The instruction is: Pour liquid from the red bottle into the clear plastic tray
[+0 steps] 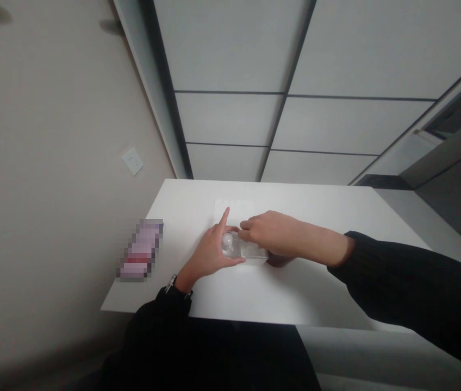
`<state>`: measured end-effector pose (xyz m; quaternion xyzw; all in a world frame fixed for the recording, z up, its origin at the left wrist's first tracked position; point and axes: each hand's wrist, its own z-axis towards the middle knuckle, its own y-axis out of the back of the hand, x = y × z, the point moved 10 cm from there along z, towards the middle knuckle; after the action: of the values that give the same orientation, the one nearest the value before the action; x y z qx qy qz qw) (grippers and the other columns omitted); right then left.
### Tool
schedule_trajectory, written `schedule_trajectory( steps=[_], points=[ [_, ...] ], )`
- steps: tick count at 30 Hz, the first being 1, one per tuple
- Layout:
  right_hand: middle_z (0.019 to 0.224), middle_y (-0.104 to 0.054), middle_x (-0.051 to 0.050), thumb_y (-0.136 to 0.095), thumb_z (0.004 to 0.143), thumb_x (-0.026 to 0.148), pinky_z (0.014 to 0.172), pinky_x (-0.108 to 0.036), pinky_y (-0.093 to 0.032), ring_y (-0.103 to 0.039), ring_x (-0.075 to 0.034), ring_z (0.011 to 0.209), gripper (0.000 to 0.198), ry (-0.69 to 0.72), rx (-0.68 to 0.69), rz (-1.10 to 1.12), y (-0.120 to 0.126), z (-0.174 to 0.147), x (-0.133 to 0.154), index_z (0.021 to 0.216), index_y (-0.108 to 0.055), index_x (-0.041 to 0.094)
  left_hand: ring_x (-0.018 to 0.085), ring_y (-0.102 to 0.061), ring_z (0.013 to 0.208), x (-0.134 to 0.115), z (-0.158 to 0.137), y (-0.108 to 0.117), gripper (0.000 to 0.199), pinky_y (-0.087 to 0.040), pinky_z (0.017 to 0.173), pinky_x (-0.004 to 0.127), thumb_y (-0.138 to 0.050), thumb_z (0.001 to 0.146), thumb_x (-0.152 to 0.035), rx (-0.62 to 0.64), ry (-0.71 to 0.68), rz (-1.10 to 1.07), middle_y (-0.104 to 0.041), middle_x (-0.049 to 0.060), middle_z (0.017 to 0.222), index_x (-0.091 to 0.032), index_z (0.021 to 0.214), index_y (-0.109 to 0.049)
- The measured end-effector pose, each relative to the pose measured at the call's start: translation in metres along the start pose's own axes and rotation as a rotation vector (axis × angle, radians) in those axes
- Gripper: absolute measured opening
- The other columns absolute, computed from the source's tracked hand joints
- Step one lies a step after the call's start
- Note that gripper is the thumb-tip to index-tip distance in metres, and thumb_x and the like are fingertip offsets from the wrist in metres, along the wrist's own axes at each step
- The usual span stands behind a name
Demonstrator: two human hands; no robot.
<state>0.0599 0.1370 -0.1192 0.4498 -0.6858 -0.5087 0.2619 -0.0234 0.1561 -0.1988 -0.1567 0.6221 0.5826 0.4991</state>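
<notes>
A small clear box [257, 260] sits on the white table, with a round, clear or whitish ball [227, 241] visible at its left end. My left hand [210, 251] is wrapped round that end, thumb along the near side and fingers at the far side, one finger pointing up. Over the box's right part is my right hand [269, 231], its fingers bent and pressed together at the inside of the box. Whatever those fingertips hold, if anything, is hidden. Behind the box lies a flat, translucent sheet or lid [234, 209]. Under my right wrist shows a dark brownish shape [280, 259] that I cannot make out.
A blurred-out pinkish, phone-like thing [141, 250] lies at the left edge of the white table [238, 296]. A wall with a socket [133, 161] stands on the left. Pale panels with dark strips [230, 117] rise behind the table.
</notes>
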Motion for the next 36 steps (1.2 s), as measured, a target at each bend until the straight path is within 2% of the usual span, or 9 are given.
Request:
schedule_trajectory(
  steps=[3, 9, 13, 17, 20, 25, 28, 33, 36],
  points=[
    [0.105, -0.078, -0.012, -0.085, 0.072, 0.008, 0.069, -0.032, -0.043, -0.074, -0.024, 0.087, 0.042, 0.014, 0.033, 0.024, -0.004, 0.003, 0.004, 0.111, -0.071, 0.011, 0.036, -0.063, 0.128, 0.000, 0.000, 0.000, 0.139, -0.043, 0.114, 0.056, -0.095, 0.071, -0.037, 0.002, -0.005, 0.006, -0.069, 0.014, 0.140, -0.026, 0.171, 0.001],
    [0.087, -0.078, -0.014, -0.077, 0.095, 0.038, 0.065, -0.033, -0.040, -0.075, -0.027, 0.080, 0.028, -0.155, 0.025, -0.013, -0.005, 0.007, -0.011, 0.102, -0.076, 0.012, 0.036, -0.063, 0.131, -0.002, 0.000, 0.001, 0.139, -0.043, 0.115, 0.056, -0.095, 0.072, -0.039, -0.011, -0.020, 0.004, -0.070, 0.013, 0.138, -0.028, 0.171, 0.001],
    [0.107, -0.079, -0.013, -0.082, 0.086, 0.022, 0.065, -0.032, -0.039, -0.076, -0.027, 0.089, 0.055, -0.083, -0.037, 0.018, 0.003, 0.002, -0.005, 0.138, -0.064, 0.015, 0.037, -0.063, 0.130, 0.001, 0.000, 0.001, 0.138, -0.043, 0.115, 0.056, -0.095, 0.071, -0.040, -0.007, -0.001, 0.005, -0.069, 0.013, 0.140, -0.026, 0.171, -0.001],
    [0.086, -0.078, -0.011, -0.073, 0.095, 0.024, 0.062, -0.034, -0.036, -0.074, -0.026, 0.077, 0.021, -0.145, 0.073, -0.005, 0.002, 0.001, -0.009, 0.113, -0.075, 0.013, 0.037, -0.062, 0.130, 0.001, 0.000, 0.000, 0.139, -0.042, 0.115, 0.057, -0.095, 0.071, -0.038, 0.002, 0.000, -0.001, -0.068, 0.013, 0.141, -0.028, 0.171, 0.000],
    [0.094, -0.079, -0.014, -0.073, 0.097, 0.031, 0.063, -0.034, -0.038, -0.075, -0.027, 0.083, 0.027, -0.144, 0.065, -0.017, 0.003, 0.004, -0.009, 0.115, -0.075, 0.012, 0.038, -0.062, 0.130, 0.001, 0.001, -0.001, 0.139, -0.042, 0.115, 0.058, -0.095, 0.072, -0.038, 0.003, -0.001, -0.009, -0.068, 0.014, 0.141, -0.028, 0.171, 0.001],
    [0.094, -0.078, -0.011, -0.085, 0.075, 0.009, 0.064, -0.032, -0.040, -0.074, -0.025, 0.079, 0.037, -0.069, 0.036, -0.032, -0.008, 0.006, -0.004, 0.110, -0.075, 0.012, 0.037, -0.062, 0.129, -0.001, 0.002, -0.001, 0.137, -0.042, 0.115, 0.058, -0.095, 0.071, -0.037, 0.009, -0.010, 0.005, -0.069, 0.013, 0.140, -0.028, 0.171, -0.002],
    [0.081, -0.076, -0.011, -0.078, 0.091, 0.023, 0.064, -0.034, -0.041, -0.074, -0.026, 0.075, 0.011, -0.115, 0.027, -0.036, -0.009, 0.004, -0.009, 0.093, -0.076, 0.013, 0.036, -0.062, 0.130, 0.000, 0.001, -0.001, 0.137, -0.041, 0.117, 0.058, -0.095, 0.072, -0.036, 0.007, -0.005, -0.001, -0.070, 0.013, 0.139, -0.027, 0.171, -0.002],
    [0.100, -0.079, -0.012, -0.082, 0.085, 0.016, 0.063, -0.033, -0.041, -0.075, -0.026, 0.085, 0.038, -0.065, -0.004, -0.037, -0.004, 0.004, -0.005, 0.122, -0.072, 0.012, 0.037, -0.061, 0.131, 0.002, 0.000, 0.000, 0.135, -0.042, 0.116, 0.058, -0.095, 0.072, -0.036, -0.002, 0.014, -0.006, -0.067, 0.013, 0.142, -0.028, 0.171, -0.004],
    [0.086, -0.078, -0.011, -0.077, 0.094, 0.027, 0.065, -0.034, -0.043, -0.075, -0.026, 0.079, 0.013, -0.106, 0.027, -0.047, -0.007, 0.005, -0.009, 0.095, -0.077, 0.013, 0.036, -0.063, 0.129, 0.001, -0.001, 0.000, 0.135, -0.042, 0.116, 0.058, -0.095, 0.072, -0.033, 0.003, 0.004, -0.003, -0.069, 0.012, 0.139, -0.028, 0.171, -0.004]
  ],
)
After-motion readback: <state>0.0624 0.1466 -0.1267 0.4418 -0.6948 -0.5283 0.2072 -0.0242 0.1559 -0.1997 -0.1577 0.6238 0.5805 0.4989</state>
